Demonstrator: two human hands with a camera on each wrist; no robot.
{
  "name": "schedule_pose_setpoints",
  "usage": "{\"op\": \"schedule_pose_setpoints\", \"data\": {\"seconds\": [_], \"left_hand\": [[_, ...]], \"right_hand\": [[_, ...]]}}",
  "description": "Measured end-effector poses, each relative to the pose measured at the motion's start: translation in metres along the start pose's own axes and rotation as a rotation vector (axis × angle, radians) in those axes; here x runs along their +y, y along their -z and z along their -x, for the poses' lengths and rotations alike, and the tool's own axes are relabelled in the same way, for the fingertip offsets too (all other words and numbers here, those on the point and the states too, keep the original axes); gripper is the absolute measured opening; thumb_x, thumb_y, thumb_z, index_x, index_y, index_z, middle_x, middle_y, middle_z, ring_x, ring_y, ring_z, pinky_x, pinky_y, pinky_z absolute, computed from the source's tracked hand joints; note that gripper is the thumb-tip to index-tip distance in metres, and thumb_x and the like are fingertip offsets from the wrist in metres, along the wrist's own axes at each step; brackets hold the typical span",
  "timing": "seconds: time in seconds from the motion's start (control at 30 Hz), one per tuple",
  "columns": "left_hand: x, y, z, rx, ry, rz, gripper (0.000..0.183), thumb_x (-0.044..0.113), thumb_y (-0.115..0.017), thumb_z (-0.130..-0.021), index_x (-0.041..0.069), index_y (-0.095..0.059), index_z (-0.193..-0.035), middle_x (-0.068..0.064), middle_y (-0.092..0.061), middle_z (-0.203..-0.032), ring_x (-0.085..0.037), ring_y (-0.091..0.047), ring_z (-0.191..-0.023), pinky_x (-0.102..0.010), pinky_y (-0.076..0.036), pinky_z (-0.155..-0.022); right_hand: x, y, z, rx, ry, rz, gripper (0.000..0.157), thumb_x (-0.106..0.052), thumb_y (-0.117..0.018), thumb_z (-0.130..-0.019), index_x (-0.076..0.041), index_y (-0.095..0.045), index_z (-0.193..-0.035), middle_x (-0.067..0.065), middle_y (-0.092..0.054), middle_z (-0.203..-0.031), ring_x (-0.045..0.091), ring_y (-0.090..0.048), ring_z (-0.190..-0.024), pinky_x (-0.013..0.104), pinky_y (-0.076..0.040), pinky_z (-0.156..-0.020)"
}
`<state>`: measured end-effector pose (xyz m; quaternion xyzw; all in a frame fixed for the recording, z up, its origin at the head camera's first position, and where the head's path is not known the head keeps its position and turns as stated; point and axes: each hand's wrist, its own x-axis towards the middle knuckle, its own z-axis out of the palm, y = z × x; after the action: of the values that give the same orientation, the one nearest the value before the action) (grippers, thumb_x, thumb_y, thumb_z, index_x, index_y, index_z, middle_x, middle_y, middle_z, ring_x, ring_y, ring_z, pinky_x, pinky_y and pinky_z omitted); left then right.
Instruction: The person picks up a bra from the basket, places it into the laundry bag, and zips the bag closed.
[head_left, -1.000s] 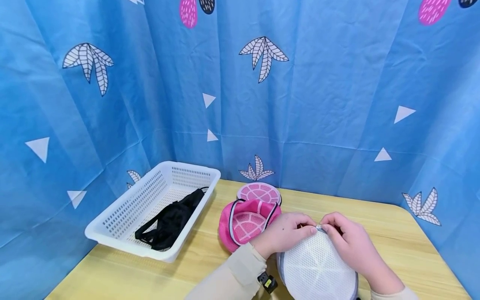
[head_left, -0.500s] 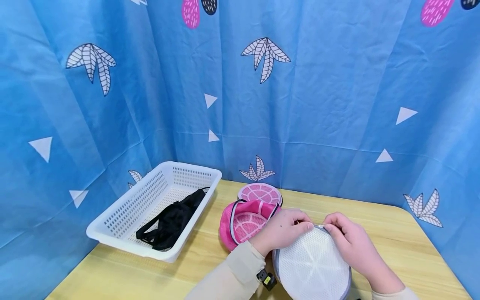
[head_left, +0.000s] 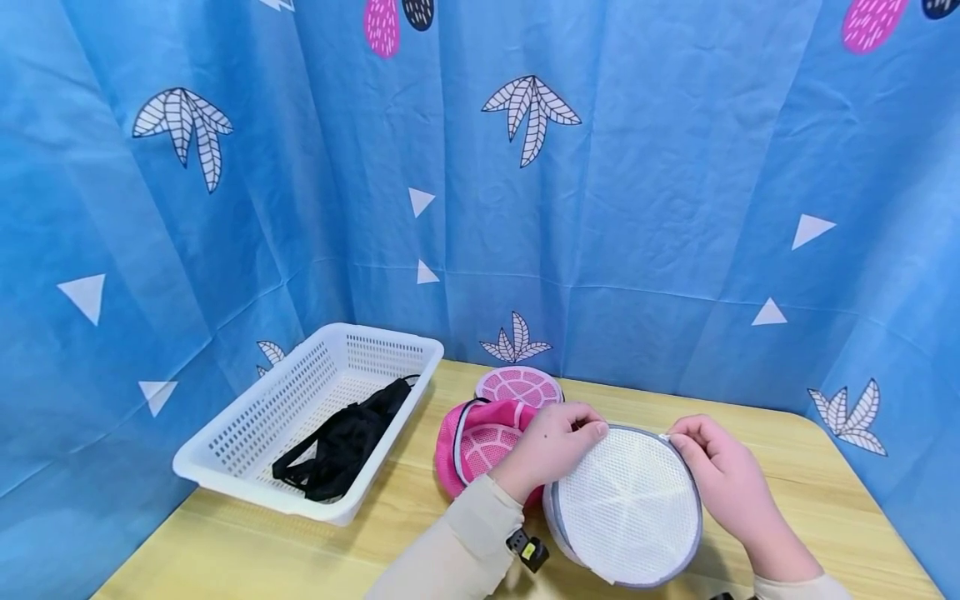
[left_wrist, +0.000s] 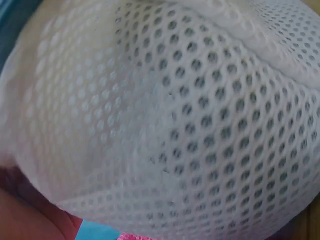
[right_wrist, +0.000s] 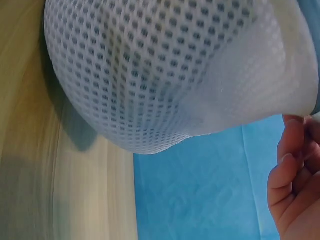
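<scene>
A round white mesh laundry bag (head_left: 630,508) with grey edging stands at the near right of the table, its flat lid toward me. My left hand (head_left: 555,442) pinches the bag's edge at the upper left. At the upper right, my right hand (head_left: 723,479) pinches the zipper pull on the grey edging. The wrist views show the bag's bulging mesh side (left_wrist: 220,115) close up, with curled fingers (right_wrist: 290,175) at its rim in the right one. Left of the bag, a pink mesh laundry bag (head_left: 450,450) lies open, partly behind my left hand, its lid (head_left: 517,385) folded back.
A white perforated plastic basket (head_left: 247,408) sits at the table's left, with a black strapped garment (head_left: 348,437) inside. A blue patterned curtain (head_left: 637,208) rises behind and beside the wooden table (head_left: 795,467).
My right hand has slid right along the edging with the zipper pull. The left hand has moved left, so the hands are farther apart. The white bag's lid looks flatter and rounder.
</scene>
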<state>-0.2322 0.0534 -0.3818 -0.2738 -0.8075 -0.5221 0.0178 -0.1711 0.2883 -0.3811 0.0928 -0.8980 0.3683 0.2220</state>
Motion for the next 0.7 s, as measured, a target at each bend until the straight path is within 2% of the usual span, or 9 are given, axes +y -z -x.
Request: {"op": "schedule_pose_setpoints", "data": {"seconds": [0.13, 0.4, 0.7], "left_hand": [[0.003, -0.002, 0.001, -0.019, 0.003, 0.036, 0.005, 0.032, -0.062, -0.090, 0.031, -0.067, -0.089, 0.014, -0.061, -0.085, -0.006, -0.056, -0.078, -0.024, -0.048, -0.066], [0.008, -0.005, 0.005, -0.095, -0.054, 0.031, 0.007, 0.031, -0.060, -0.091, 0.030, -0.066, -0.095, 0.015, -0.060, -0.086, -0.004, -0.055, -0.080, -0.021, -0.046, -0.071], [0.011, -0.007, 0.006, -0.205, -0.115, -0.044, 0.031, 0.028, -0.056, -0.092, 0.037, -0.059, -0.121, 0.012, -0.057, -0.078, -0.003, -0.054, -0.070, -0.021, -0.046, -0.062]], "right_hand": [[0.000, 0.001, -0.001, 0.019, -0.018, 0.011, 0.012, -0.031, -0.051, -0.097, -0.022, -0.058, -0.097, -0.006, -0.060, -0.076, 0.010, -0.053, -0.065, 0.024, -0.042, -0.058], [0.000, 0.004, -0.002, 0.046, -0.073, 0.052, 0.016, -0.035, -0.051, -0.096, -0.021, -0.060, -0.098, -0.005, -0.061, -0.077, 0.011, -0.052, -0.067, 0.026, -0.041, -0.057], [0.002, 0.005, -0.001, 0.066, -0.017, 0.031, 0.010, -0.030, -0.054, -0.095, -0.022, -0.060, -0.098, -0.006, -0.061, -0.078, 0.009, -0.051, -0.067, 0.023, -0.041, -0.057]]}}
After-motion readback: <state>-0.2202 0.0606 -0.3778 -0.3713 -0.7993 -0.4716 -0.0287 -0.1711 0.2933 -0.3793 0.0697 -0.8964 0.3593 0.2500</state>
